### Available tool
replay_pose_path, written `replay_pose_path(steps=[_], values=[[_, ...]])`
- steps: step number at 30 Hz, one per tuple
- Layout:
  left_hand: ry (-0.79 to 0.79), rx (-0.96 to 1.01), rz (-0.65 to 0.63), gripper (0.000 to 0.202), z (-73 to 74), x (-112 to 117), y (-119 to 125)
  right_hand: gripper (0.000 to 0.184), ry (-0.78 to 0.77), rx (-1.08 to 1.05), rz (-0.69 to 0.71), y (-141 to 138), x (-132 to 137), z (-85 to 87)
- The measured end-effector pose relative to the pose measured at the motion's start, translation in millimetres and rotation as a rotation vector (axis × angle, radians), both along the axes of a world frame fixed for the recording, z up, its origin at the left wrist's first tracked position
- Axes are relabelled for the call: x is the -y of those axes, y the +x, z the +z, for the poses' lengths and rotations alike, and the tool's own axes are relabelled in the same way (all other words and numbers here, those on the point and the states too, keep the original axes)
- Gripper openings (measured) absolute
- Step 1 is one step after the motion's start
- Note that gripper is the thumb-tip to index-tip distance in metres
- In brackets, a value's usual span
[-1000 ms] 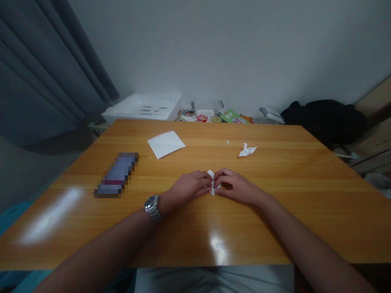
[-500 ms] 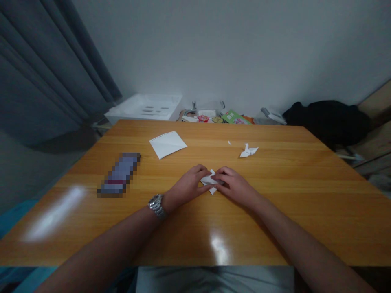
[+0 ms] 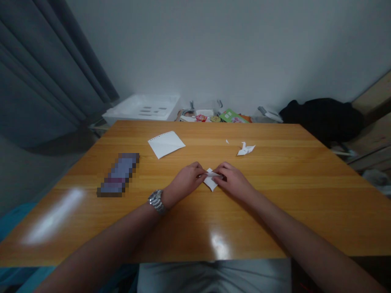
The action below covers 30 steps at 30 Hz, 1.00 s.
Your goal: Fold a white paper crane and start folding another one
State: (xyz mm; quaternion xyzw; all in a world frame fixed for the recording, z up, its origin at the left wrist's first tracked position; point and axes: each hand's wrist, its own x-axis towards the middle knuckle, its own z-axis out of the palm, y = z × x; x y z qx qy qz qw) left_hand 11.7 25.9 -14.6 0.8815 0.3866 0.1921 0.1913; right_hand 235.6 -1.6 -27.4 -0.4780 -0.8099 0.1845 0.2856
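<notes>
Between my hands, at the middle of the wooden table (image 3: pixel 259 219), is a small folded white paper (image 3: pixel 211 183) with one point facing me. My left hand (image 3: pixel 190 178) pinches its left side between thumb and fingers; a silver watch (image 3: pixel 156 201) is on that wrist. My right hand (image 3: pixel 231 178) is closed on the paper's right side, its fingertips partly covering the folds. Beyond the right hand stands a folded paper bird (image 3: pixel 245 149) with its wings spread. A tiny paper scrap (image 3: pixel 227 141) lies to the bird's left.
A white sheet with a perforated edge (image 3: pixel 166 144) lies at the back left of the table. Nearer on the left is a phone, blurred into blocks (image 3: pixel 119 175). Past the far edge are a white plastic tray (image 3: pixel 143 108), a green packet (image 3: pixel 232 116) and a black bundle (image 3: pixel 320 120).
The fingers have shifted on the folded paper, and more of its near flap shows, with a crease raised across the middle. The whole view has moved slightly.
</notes>
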Motion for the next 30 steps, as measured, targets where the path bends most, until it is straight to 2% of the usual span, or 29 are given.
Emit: replay_pose_path(steps=[2, 6, 12, 17, 20, 24, 30], values=[[0.004, -0.046, -0.003, 0.025, 3.9, -2.4, 1.7, 0.006, -0.022, 0.043, -0.019, -0.1, -4.7, 1.9], [0.0, -0.138, 0.032, 0.026, 12.3, -7.9, 7.0, 0.017, -0.058, 0.152, -0.041, -0.8, -16.1, 8.7], [-0.053, -0.254, 0.075, 0.02, 26.1, -25.2, 15.3, 0.01, -0.196, 0.301, -0.063, -3.8, -30.4, 25.1], [-0.099, -0.291, 0.087, 0.014, 32.4, -36.7, 18.4, 0.015, -0.314, 0.358, -0.079, -7.5, -43.5, 37.0], [-0.104, -0.257, 0.088, 0.018, 33.6, -39.6, 18.6, 0.021, -0.374, 0.401, -0.069, -10.7, -53.7, 43.4], [-0.1, -0.117, 0.066, 0.026, 30.6, -43.8, 19.9, 0.032, -0.447, 0.488, -0.066, -15.5, -67.5, 50.5], [-0.072, -0.095, 0.085, 0.019, 17.6, -51.6, 21.1, 0.043, -0.471, 0.566, -0.055, -17.5, -78.9, 51.8]])
